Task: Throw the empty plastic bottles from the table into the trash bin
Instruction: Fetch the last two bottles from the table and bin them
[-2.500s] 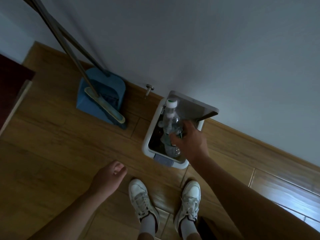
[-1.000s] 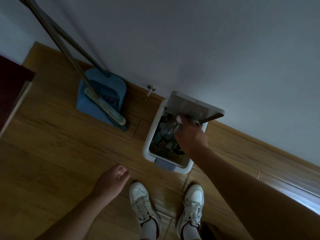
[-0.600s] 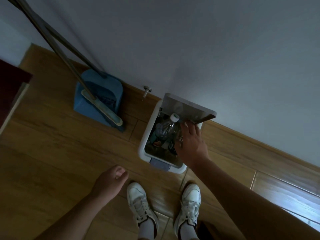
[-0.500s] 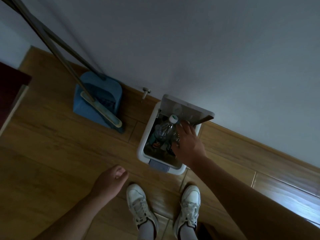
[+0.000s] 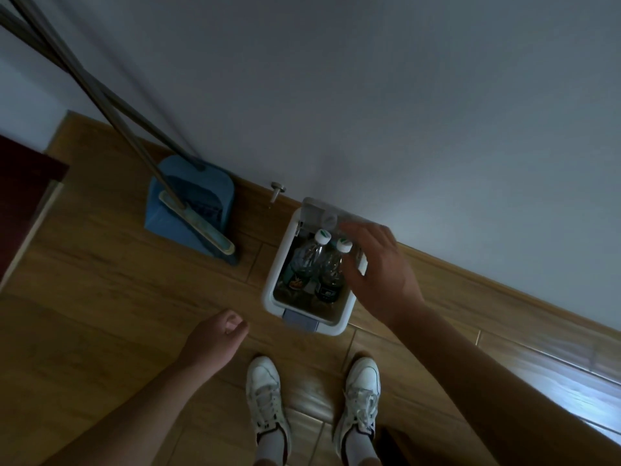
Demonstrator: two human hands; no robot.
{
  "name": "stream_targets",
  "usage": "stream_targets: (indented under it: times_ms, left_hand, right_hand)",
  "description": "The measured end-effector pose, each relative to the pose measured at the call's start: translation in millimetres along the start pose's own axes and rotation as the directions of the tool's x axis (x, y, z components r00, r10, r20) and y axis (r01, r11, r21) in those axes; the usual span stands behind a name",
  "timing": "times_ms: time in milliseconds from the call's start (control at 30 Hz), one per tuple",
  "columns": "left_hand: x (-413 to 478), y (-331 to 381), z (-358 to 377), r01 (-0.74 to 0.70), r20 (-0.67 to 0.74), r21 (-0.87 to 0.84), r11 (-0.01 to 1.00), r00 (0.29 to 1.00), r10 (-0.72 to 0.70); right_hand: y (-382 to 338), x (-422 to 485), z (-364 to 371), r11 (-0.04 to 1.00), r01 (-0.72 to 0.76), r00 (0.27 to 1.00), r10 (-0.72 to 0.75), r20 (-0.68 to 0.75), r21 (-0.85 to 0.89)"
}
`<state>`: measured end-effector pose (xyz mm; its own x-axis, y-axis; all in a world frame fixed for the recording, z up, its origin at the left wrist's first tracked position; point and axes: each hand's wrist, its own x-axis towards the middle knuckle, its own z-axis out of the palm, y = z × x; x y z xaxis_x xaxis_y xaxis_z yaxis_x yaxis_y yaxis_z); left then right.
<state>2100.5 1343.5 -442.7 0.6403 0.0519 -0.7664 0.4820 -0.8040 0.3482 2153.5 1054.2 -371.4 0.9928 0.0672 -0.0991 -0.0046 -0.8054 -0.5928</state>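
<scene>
Wooden plank flooring meets a pale wall, and the white trash bin stands on the floor against that wall with its lid tipped up at the wall side. Inside the bin two plastic bottles stand leaning, caps toward the wall: one bottle on the bin's left side, the second bottle just beside it on the right. Over the bin's right rim hovers the right hand, fingers spread and loose, holding nothing, its fingertips near the second bottle's cap. Left of the bin's front edge hangs the left hand, curled loosely and empty. Two white sneakers stand just in front of the bin. Further left of the bin a blue dustpan and broom rest against the wall.
</scene>
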Motion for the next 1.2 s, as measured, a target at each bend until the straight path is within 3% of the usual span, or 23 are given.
stream_targets:
  times_ms: [133,267,500,700,867,1067,1200]
  left_hand:
    - [-9.9,6.4,-14.3,-0.022,-0.019,-0.020,1.000,1.000,0.021]
    - [-18.0,2.1,-26.6,-0.047,-0.030,-0.033,0.998,0.998,0.046]
    - [-29.5,-34.1,-33.0,-0.011,0.001,0.024,1.000,1.000,0.011]
    - [-31.4,-74.3,-23.5,0.026,0.016,0.094,0.995,1.000,-0.027]
    - [-32.2,-102.4,-11.0,0.051,0.022,0.072,0.996,0.998,-0.052]
    - [-29.7,-118.2,-3.0,0.065,0.045,0.072,0.995,0.997,-0.068]
    - [-31.4,-116.9,-3.4,0.073,0.052,0.060,0.995,0.996,-0.076]
  right_hand:
    - [-7.8,22.5,-15.3,0.995,-0.034,0.999,0.033,-0.006,-0.091]
    - [-6.1,26.9,-7.5,0.986,-0.128,0.985,0.139,0.104,-0.107]
    - [-14.4,-36.9,43.4,0.989,-0.110,0.963,0.130,0.237,-0.097]
    - [-14.5,-57.6,87.5,0.977,-0.168,0.965,0.190,0.180,-0.132]
    - [-5.6,-82.9,123.5,0.951,-0.122,0.853,0.247,0.460,-0.284]
    - [-2.2,-104.2,150.5,0.943,-0.152,0.877,0.267,0.400,-0.296]
    - [-6.6,-97.4,143.0,0.936,-0.163,0.855,0.291,0.428,-0.312]
